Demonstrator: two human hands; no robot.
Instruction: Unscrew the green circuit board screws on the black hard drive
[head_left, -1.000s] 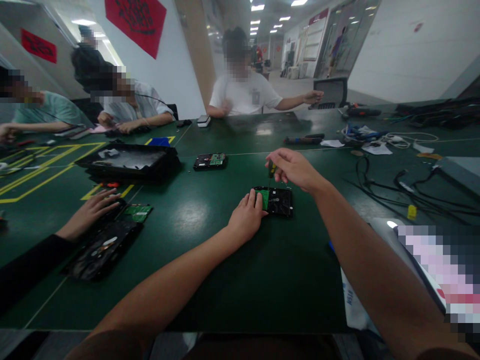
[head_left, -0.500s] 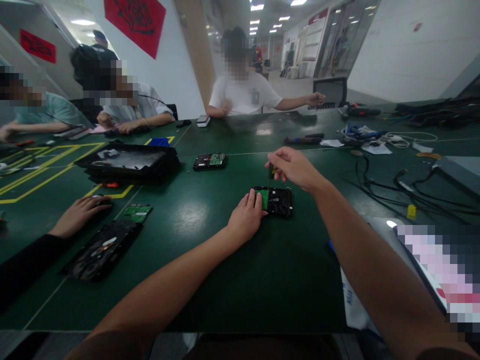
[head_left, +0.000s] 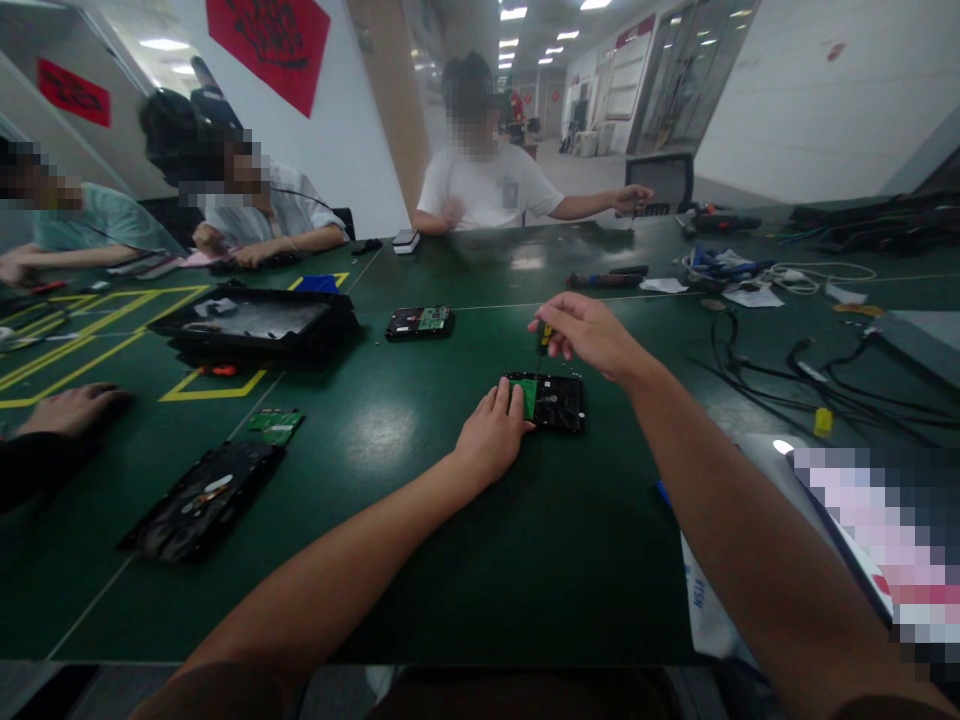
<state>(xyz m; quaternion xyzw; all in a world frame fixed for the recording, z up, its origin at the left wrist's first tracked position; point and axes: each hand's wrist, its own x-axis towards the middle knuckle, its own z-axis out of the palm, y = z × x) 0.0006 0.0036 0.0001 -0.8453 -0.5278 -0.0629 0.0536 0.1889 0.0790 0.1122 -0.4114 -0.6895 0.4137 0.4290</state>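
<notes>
No legible text. Red wall hanging (head_left: 271, 48) carries a dark character, unreadable. Smaller red sign (head_left: 73, 92): marks too blurred. White sheet (head_left: 701, 592) at table edge bears blue print, indecipherable.

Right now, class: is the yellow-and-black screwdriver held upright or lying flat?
Upright. The right hand grips the yellow-and-black screwdriver with its tip pointing down onto the black hard drive.

Black hard drive (head_left: 553, 402) flat on green bench (head_left: 420, 560), green circuit board up; small screwdriver (head_left: 541, 345) upright over it.
</notes>
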